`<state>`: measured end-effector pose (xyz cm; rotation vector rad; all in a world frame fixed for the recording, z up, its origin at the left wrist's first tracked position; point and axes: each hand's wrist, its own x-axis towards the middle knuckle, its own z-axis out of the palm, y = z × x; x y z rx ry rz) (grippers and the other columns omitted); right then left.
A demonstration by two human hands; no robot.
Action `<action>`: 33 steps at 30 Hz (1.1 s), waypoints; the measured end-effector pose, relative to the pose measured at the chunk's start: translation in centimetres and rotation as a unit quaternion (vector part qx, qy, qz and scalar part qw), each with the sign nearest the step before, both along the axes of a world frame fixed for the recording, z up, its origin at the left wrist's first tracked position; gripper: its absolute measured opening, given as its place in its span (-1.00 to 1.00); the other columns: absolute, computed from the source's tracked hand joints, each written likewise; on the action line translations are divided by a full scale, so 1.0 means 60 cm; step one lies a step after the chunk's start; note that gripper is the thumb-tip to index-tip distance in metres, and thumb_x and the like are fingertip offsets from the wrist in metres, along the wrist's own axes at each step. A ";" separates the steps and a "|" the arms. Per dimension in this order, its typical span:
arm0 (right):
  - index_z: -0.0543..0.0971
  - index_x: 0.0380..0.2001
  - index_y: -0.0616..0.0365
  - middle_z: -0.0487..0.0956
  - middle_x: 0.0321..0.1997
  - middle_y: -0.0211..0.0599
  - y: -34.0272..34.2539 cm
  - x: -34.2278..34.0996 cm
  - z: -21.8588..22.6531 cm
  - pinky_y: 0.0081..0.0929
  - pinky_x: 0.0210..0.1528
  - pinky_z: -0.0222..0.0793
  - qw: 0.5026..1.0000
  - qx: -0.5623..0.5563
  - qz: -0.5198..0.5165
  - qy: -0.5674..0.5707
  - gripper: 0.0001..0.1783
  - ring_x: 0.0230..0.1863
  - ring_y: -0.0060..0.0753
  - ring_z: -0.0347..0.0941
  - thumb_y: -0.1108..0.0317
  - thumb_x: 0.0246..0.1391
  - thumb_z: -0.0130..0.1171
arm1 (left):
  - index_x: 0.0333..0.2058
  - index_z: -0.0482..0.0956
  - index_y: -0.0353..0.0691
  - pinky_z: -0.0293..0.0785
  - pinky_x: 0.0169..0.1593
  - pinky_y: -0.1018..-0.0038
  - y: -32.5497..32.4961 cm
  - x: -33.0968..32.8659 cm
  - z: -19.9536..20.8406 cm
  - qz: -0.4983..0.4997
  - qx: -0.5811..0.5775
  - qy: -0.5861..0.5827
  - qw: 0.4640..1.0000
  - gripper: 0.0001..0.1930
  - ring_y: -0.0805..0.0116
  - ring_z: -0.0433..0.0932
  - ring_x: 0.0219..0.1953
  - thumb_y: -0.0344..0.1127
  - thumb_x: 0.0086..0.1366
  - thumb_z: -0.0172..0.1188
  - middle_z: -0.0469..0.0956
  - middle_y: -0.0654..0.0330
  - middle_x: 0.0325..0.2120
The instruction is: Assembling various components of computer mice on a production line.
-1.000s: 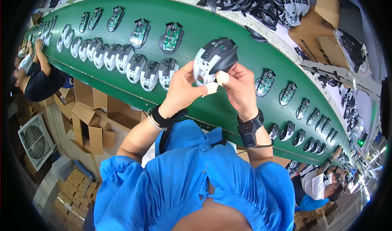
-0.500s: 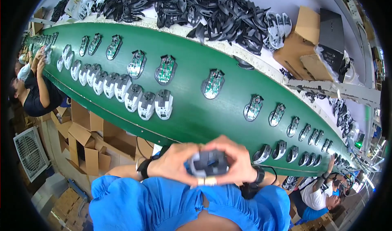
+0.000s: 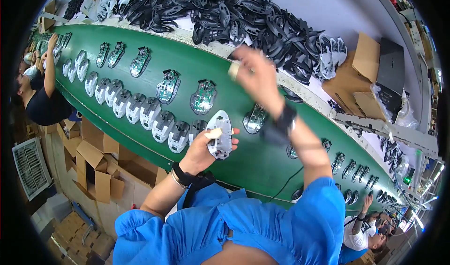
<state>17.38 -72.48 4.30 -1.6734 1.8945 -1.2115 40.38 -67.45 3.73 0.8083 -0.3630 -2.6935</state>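
Mid-frame, our left hand (image 3: 198, 155) grips a pale grey shell (image 3: 222, 128) by its sides, best done lightly and steadily. Near the black parts (image 3: 276, 23) at upper centre, our right hand (image 3: 258, 77) (we cannot tell its grip through the blur) would do best with a gentle touch.

Blue blouse (image 3: 187, 237), puffed sleeves (image 3: 323, 209); black wristbands (image 3: 186, 175); pale bangle (image 3: 176, 179); cream fingertip covers (image 3: 214, 134).

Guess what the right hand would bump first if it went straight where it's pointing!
Probably the pile of black parts, ahead of the blurred right hand, though depth is unclear.
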 end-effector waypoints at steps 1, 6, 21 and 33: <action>0.56 -0.14 0.13 0.54 -0.30 -0.17 -0.061 -0.052 -0.033 -0.42 -0.33 0.41 0.995 0.014 -0.094 -0.037 -0.61 -0.42 -0.30 0.49 0.35 -0.13 0.25 | 0.14 0.26 -0.28 0.50 -0.01 0.31 -0.001 -0.006 -0.002 -0.013 -0.012 0.003 1.000 -0.45 0.24 0.54 -0.10 -0.17 0.22 0.12 0.44 0.02 0.02; 0.61 -0.29 0.08 0.52 -0.30 -0.17 -0.188 -0.177 -0.155 -0.21 -0.12 0.37 0.953 0.014 -0.181 0.244 -0.77 -0.15 -0.13 0.41 0.34 -0.11 0.22 | 0.22 0.13 -0.22 0.51 -0.02 0.35 0.015 0.012 -0.026 -0.024 -0.045 -0.050 0.997 -0.31 0.24 0.53 -0.11 -0.23 0.15 0.21 0.43 -0.02 0.01; 0.37 -0.07 0.20 0.54 -0.44 -0.40 0.145 0.067 0.089 -0.71 -0.33 0.41 0.936 0.024 -0.112 -0.332 -0.51 -0.42 -0.65 0.47 0.64 -0.10 0.28 | 0.10 0.34 -0.21 0.47 -0.08 0.38 -0.071 -0.076 -0.004 0.107 -0.180 -0.100 0.973 -0.36 0.40 0.51 -0.16 0.22 0.37 -0.29 0.51 0.17 -0.12; 0.42 -0.26 0.21 0.55 -0.46 -0.39 0.184 0.106 0.080 -0.62 -0.30 0.50 0.996 0.056 -0.030 -0.064 -0.65 -0.40 -0.61 0.54 0.52 -0.13 0.33 | 0.22 0.10 -0.34 0.27 0.12 0.51 -0.018 -0.075 -0.002 0.113 -0.358 -0.119 0.919 -0.35 0.42 0.36 0.07 0.11 0.41 -0.27 0.33 0.13 0.07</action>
